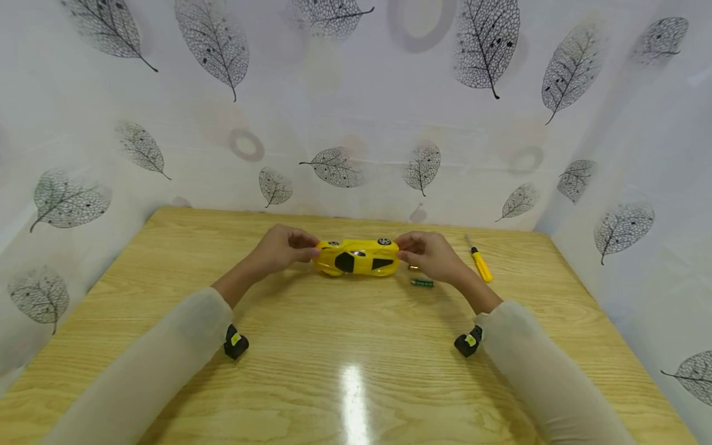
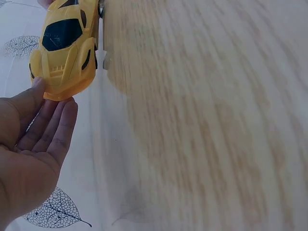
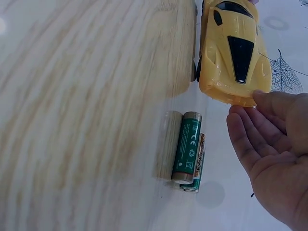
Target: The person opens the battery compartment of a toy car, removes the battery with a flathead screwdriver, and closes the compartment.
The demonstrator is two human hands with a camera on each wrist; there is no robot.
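A yellow toy car (image 1: 364, 264) with black windows lies lengthwise between my two hands over the back half of the table. My left hand (image 1: 285, 250) pinches its front end; in the left wrist view the thumb lies on top of the nose and the fingers are under it. At the other end, my right hand (image 1: 431, 254) pinches the rear between thumb and fingers. Two batteries lie beside the right hand: a green battery (image 3: 187, 147) in front and a second battery (image 3: 199, 163) partly hidden behind it.
To the right of my right hand lies a screwdriver (image 1: 481, 266) with a yellow handle, its shaft toward the back. The wooden table (image 1: 311, 346) ends at a leaf-patterned sheet (image 1: 356, 123). A black wrist camera (image 1: 236, 343) sits at each sleeve.
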